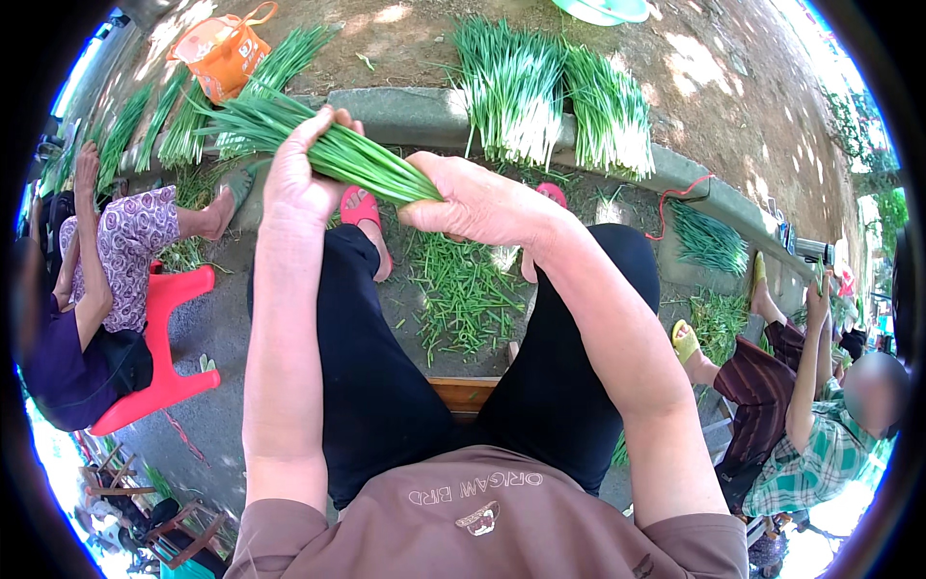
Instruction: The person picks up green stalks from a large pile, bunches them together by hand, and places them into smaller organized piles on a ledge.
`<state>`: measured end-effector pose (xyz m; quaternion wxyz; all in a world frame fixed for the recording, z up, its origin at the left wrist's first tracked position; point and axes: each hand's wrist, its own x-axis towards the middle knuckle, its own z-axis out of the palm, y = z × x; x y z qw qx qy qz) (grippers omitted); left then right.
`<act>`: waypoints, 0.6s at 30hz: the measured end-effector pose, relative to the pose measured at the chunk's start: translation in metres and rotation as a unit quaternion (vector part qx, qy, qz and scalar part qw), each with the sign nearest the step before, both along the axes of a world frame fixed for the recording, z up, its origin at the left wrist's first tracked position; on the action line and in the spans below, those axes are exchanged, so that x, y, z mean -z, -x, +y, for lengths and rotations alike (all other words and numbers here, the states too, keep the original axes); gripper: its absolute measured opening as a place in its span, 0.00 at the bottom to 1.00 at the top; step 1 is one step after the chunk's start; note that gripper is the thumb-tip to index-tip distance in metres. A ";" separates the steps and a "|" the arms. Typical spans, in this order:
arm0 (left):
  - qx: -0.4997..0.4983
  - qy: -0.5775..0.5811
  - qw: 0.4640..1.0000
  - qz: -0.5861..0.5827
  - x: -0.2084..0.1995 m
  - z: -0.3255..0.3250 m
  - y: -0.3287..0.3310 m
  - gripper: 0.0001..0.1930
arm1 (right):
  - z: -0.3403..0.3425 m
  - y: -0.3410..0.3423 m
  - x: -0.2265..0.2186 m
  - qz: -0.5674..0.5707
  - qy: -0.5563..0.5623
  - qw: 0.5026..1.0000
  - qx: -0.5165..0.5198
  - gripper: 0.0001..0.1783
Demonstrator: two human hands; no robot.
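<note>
The bundle of long green stalks (362,159) lay across both hands, on the person's side of the concrete kerb (410,111). Its long axis slanted — leafy ends leftward and up toward the kerb, cut ends rightward and away from it. The right hand (468,193), nearer the cut ends, was closed around them; the left hand (301,183) cradled the middle — fingers loosely curled around the stalks.

Pale lettering (476,488) crosses the brown shirt (415,536).

Left grip (297,179) cupped, right grip (473,200) curled
</note>
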<state>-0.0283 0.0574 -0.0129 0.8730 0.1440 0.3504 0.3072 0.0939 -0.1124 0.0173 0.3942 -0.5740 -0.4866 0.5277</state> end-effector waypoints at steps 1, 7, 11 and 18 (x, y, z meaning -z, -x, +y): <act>-0.006 0.002 1.000 0.000 0.003 0.009 0.004 0.12 | -0.002 -0.001 -0.003 0.011 0.008 1.000 -0.010 0.24; -0.077 -0.007 0.997 0.020 0.014 0.055 0.037 0.10 | -0.015 -0.010 -0.033 -0.051 0.094 0.993 -0.043 0.29; -0.110 -0.027 0.993 0.045 0.013 0.068 0.053 0.09 | -0.027 -0.020 -0.032 -0.023 0.107 0.993 -0.033 0.21; -0.089 -0.034 0.992 0.078 -0.014 0.055 0.048 0.24 | -0.043 -0.031 -0.032 0.124 0.143 0.982 0.029 0.24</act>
